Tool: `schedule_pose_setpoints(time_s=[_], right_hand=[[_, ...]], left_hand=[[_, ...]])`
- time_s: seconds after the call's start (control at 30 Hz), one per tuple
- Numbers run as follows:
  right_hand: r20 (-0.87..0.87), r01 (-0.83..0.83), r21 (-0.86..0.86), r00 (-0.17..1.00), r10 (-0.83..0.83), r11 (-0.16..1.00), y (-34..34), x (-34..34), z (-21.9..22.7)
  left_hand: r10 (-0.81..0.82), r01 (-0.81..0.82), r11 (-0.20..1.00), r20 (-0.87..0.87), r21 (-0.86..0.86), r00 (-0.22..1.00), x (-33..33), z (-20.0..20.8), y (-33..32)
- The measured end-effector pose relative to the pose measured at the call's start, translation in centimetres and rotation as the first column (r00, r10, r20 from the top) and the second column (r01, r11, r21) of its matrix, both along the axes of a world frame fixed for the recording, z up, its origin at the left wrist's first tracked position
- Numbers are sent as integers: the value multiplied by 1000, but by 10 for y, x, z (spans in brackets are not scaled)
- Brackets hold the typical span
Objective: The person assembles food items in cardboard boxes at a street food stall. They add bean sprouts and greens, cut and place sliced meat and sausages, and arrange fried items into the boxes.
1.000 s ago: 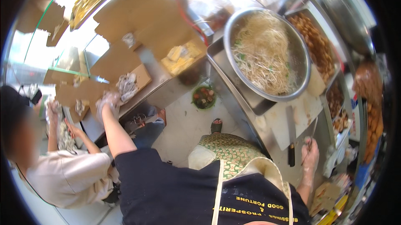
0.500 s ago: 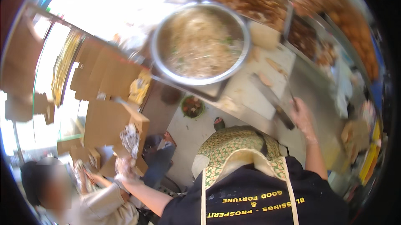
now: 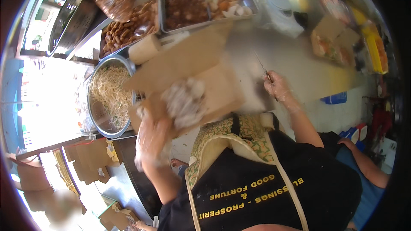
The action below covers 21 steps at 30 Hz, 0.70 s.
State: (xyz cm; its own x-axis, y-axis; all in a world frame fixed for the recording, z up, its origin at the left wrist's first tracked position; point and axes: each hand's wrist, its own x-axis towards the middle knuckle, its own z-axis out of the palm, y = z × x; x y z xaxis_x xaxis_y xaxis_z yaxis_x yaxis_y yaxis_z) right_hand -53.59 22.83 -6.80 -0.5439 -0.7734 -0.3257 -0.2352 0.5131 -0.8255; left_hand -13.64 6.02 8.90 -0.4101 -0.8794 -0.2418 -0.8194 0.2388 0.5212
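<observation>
My left hand (image 3: 153,139), in a clear plastic glove, grips the edge of an open cardboard takeaway box (image 3: 220,87). Its lid is folded back. Pale, whitish pieces of food (image 3: 187,98) lie in the box, too blurred to name. The box hangs over the near edge of the steel counter and hides part of it. My right hand (image 3: 277,86), also gloved, is closed round the dark handle of a slim knife (image 3: 267,75); the blade points away from me over the counter, right of the box.
A steel bowl of bean sprouts (image 3: 112,96) stands left of the box. Behind are trays of brown fried pieces (image 3: 128,29) and dark chopped food (image 3: 187,8). A filled takeaway box (image 3: 332,44) sits at the right. People are at lower left and right.
My left hand has brought the takeaway box from the lower left, beside a co-worker, to the counter. The view has turned right. My right hand still has the knife.
</observation>
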Motion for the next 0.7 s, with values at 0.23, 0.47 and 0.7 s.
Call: schedule_pose_setpoints(time_s=[0.23,0.47,0.7], right_hand=[[-15,242,-35,970,-243,970,79,-78,-28],[-19,227,-41,973,-228,973,96,-101,-10],[-132,103,-78,985,-112,992,59,-98,-22]], left_hand=[[-342,354,934,158,-55,926,-234,-71,-74],[-336,332,940,50,73,940,-339,-150,-67],[-137,218,958,-370,185,919,-234,-131,-101]])
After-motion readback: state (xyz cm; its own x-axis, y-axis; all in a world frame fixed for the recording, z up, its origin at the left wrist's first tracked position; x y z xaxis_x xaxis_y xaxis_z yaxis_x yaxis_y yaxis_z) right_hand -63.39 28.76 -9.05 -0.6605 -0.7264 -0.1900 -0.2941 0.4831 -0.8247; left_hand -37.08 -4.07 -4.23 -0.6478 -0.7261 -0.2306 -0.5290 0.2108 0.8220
